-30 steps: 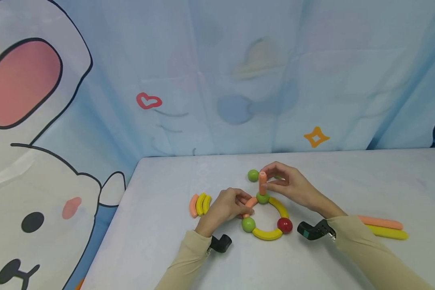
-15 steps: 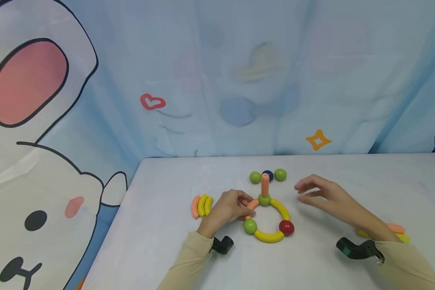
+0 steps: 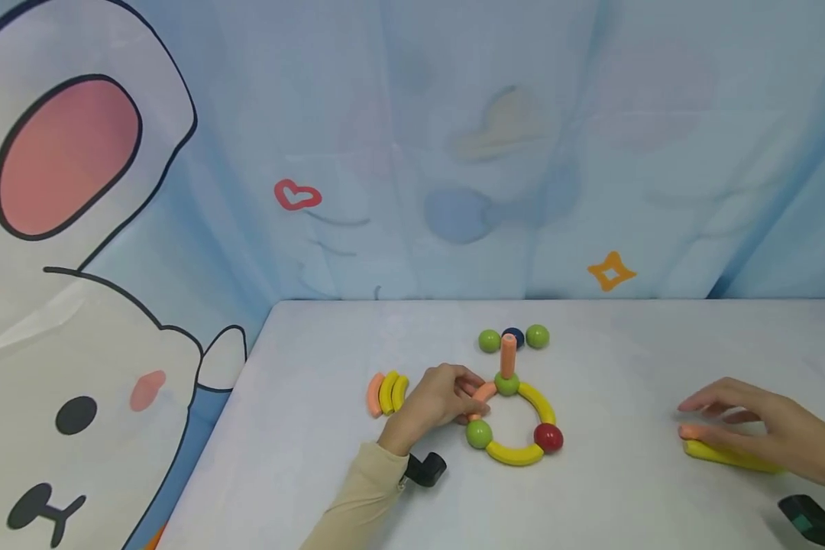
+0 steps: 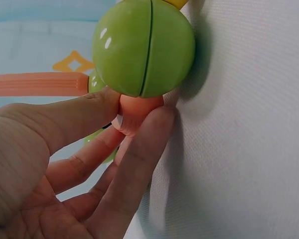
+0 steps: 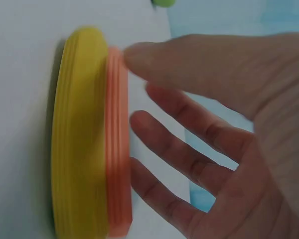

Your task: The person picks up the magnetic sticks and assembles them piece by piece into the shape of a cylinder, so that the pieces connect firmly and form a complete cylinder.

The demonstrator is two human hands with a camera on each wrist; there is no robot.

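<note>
A ring of curved pieces and balls lies on the table, with yellow curved pieces (image 3: 516, 455), a red ball (image 3: 548, 438) and green balls (image 3: 479, 434). An orange stick (image 3: 508, 356) stands upright on the ring's far green ball (image 3: 506, 383). My left hand (image 3: 443, 401) pinches the ring's orange curved piece (image 4: 139, 112) between thumb and fingers. At the right, my right hand (image 3: 749, 420) hovers over a long yellow stick (image 5: 79, 139) and an orange stick (image 5: 118, 144) lying side by side. Its fingers are spread and loosely bent beside the orange stick, with the thumb near one end.
Behind the ring sit two green balls (image 3: 538, 336) and a dark blue ball (image 3: 513, 336), partly hidden by the upright stick. Left of my left hand lie a spare orange curved piece (image 3: 374, 395) and two yellow ones (image 3: 387, 393). A printed curtain (image 3: 385, 153) hangs behind the table.
My right hand has let go of the upright orange stick and moved right and nearer, to the pair of long sticks. The stick stays standing. My left hand keeps its hold.
</note>
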